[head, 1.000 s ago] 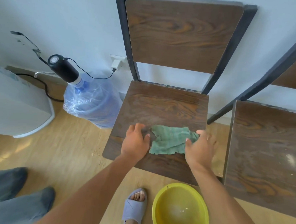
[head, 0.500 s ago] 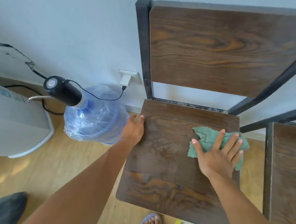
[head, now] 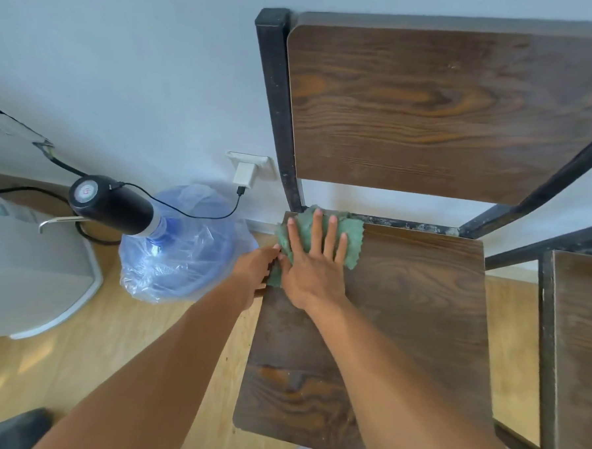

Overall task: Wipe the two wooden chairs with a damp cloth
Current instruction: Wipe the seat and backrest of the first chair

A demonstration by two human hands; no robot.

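Under the spread fingers of the right hand, a green cloth lies pressed flat on the back left corner of the near chair's seat, just below the backrest. That hand is open, palm down, likely to spread pressure over the cloth as it wipes. Beside its thumb, the left hand curls over the seat's left edge, touching the cloth's hanging corner, probably to steady the chair. Well right of the fingers, the second chair waits, seemingly unwiped.
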